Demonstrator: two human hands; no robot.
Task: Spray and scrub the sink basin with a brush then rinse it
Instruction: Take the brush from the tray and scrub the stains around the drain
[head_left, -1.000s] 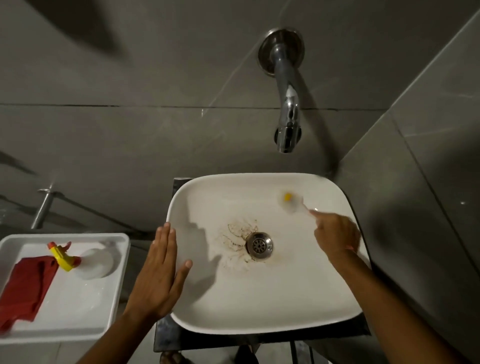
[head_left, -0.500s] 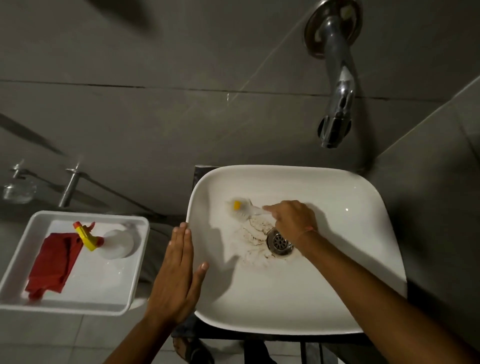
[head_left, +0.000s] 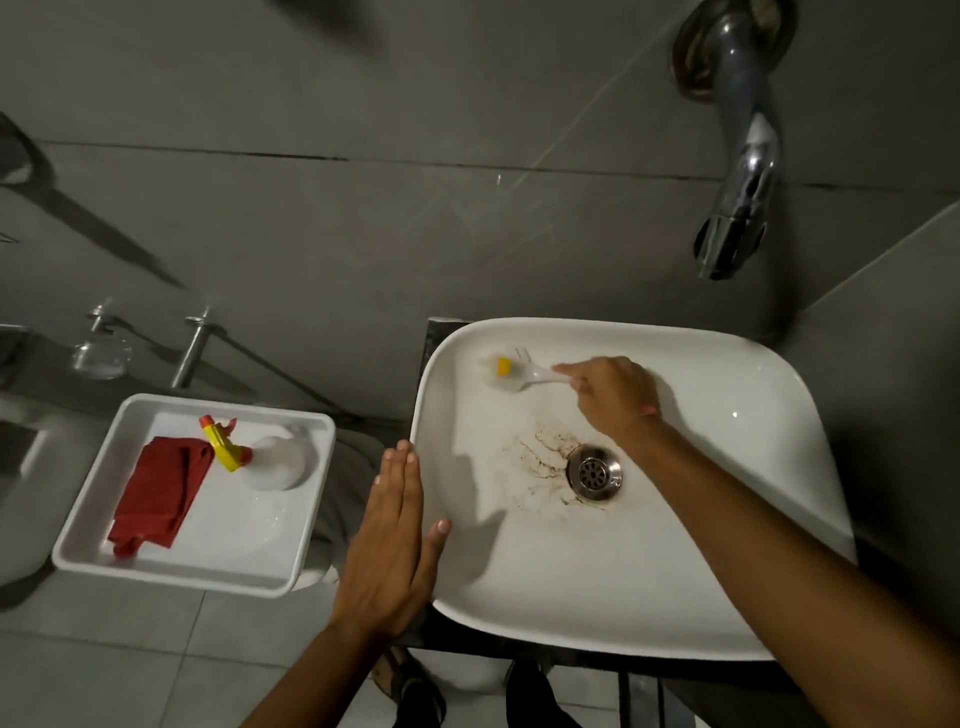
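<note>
The right hand (head_left: 615, 397) grips the handle of a white brush (head_left: 511, 373) with a yellow insert, its head pressed against the far-left wall of the sink basin (head_left: 727, 545). The left hand (head_left: 392, 540) lies open and flat, fingers together, resting on the basin's near-left rim and bracing it.

Risks from this position:

- Brown staining (head_left: 543, 465) remains just left of the drain (head_left: 594, 472). The brush head is well apart from it, so a scrub confined to the walls would probably leave the heaviest soiling in place.
- The basin surface is glossy (likely wet with cleaner). A hard stroke up the curved wall could let the bristles skid over the rim and flick residue onto the wall tiles.
- The handle is thin and held near its end. Heavy downward pressure may flex it or twist it in the grip.
- The faucet (head_left: 737, 171) spout hangs over the far-right edge of the basin, and no water is running. The rinse step is judged not yet begun.

Containers:

- The basin holds the brush, the drain fitting and the staining; no standing water is visible.
- A white tray (head_left: 104, 558) sits left of the basin, apart from it. It holds a folded red cloth (head_left: 158, 493) and, just right of the cloth, a spray bottle (head_left: 270, 460) lying on its side with a yellow-and-red trigger head touching the cloth's far corner.
</note>
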